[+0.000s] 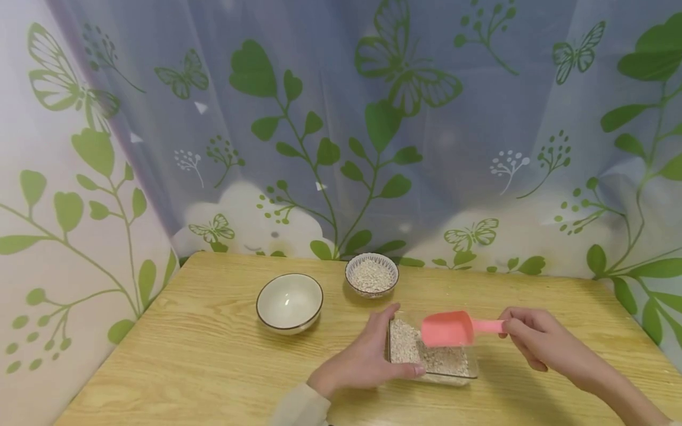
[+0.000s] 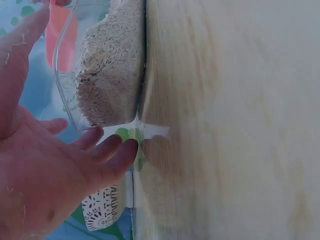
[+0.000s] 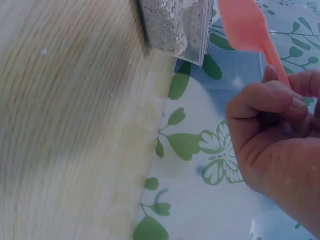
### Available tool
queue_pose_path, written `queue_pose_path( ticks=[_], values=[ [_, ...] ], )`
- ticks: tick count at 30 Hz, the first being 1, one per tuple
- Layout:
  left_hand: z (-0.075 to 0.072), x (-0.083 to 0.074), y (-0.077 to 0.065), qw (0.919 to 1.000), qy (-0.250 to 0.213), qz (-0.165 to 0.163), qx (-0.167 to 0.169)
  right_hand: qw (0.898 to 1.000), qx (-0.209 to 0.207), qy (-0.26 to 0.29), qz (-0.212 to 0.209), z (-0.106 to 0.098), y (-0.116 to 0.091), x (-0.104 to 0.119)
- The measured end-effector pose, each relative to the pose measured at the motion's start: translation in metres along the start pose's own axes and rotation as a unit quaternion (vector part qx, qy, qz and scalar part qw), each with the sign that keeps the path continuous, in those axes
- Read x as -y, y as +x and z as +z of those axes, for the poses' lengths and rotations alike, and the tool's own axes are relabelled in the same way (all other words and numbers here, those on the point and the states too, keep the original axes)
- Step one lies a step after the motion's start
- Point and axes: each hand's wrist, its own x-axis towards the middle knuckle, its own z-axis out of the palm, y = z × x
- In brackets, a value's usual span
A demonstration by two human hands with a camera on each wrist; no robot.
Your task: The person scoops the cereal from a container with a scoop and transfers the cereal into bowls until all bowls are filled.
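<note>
A rectangular clear glass container [image 1: 433, 362] of oat flakes stands near the table's front. At its left end lies my left hand [image 1: 370, 355], thumb along the near rim and fingers toward the far corner. Those fingers look fairly straight in the left wrist view, close to the glass wall. By its handle, my right hand [image 1: 543, 340] pinches a pink plastic scoop [image 1: 447, 329] between thumb and curled fingers. The scoop's blade is above the oats, pointing left. In the right wrist view, the scoop [image 3: 244, 25] is raised beside the container's top.
A small patterned bowl [image 1: 372, 278] of pale flakes stands behind the container. To its left is a larger cream bowl [image 1: 290, 305] with a dark rim. The wooden table [image 1: 176, 355] ends at a curtain [image 1: 426, 177] printed with leaves and butterflies.
</note>
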Motion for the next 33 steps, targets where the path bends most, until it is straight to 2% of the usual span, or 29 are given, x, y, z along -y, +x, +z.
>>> queue_pose_path(
  ticks=[5, 9, 12, 17, 24, 33],
  values=[
    [0.003, 0.0, 0.001, 0.9997, 0.018, -0.016, 0.012, 0.998, 0.002, -0.057, 0.03, 0.0, -0.007, 0.006],
    [0.005, -0.001, 0.002, 0.999, 0.035, -0.016, 0.02, 0.991, -0.019, -0.131, 0.014, 0.004, -0.009, 0.012],
    [0.006, -0.001, 0.003, 0.9987, 0.043, -0.014, 0.022, 0.983, -0.017, -0.183, -0.009, 0.009, -0.006, 0.014],
    [0.006, -0.001, 0.005, 0.9983, 0.046, -0.021, 0.029, 0.978, 0.003, -0.207, -0.036, 0.018, 0.001, 0.016],
    [0.007, -0.001, 0.007, 0.9977, 0.052, -0.028, 0.034, 0.971, 0.008, -0.234, -0.05, 0.029, 0.012, 0.02],
    [0.009, 0.0, 0.009, 0.9974, 0.051, -0.039, 0.034, 0.958, 0.005, -0.283, -0.055, 0.02, 0.008, 0.039]
  ],
)
